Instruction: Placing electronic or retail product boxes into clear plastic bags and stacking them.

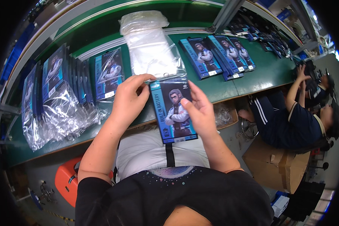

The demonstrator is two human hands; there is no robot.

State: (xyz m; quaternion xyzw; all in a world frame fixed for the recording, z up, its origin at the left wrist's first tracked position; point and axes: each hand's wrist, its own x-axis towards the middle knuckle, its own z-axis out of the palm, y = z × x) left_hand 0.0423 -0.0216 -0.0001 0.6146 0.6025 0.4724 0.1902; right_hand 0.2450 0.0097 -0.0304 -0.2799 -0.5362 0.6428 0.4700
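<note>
A flat dark box point(175, 109) with a blue side strip and a printed figure is held upright over the table's front edge. My right hand point(201, 113) grips its right side, thumb across the front. At its top left corner, the curled fingers of my left hand point(132, 94) pinch the edge of a clear plastic bag point(168, 78); how much of the box the film covers is hard to tell. Just beyond lies a stack of clear plastic bags point(148, 49), its far end rolled or folded over.
Bagged boxes point(54, 75) stand in a row at the left, beside a single bagged box point(108, 73). Several unbagged boxes point(203, 58) lie at the right on the green table point(229, 88). An orange stool point(67, 180), a cardboard carton point(271, 165) and a seated person point(297, 124) are nearby.
</note>
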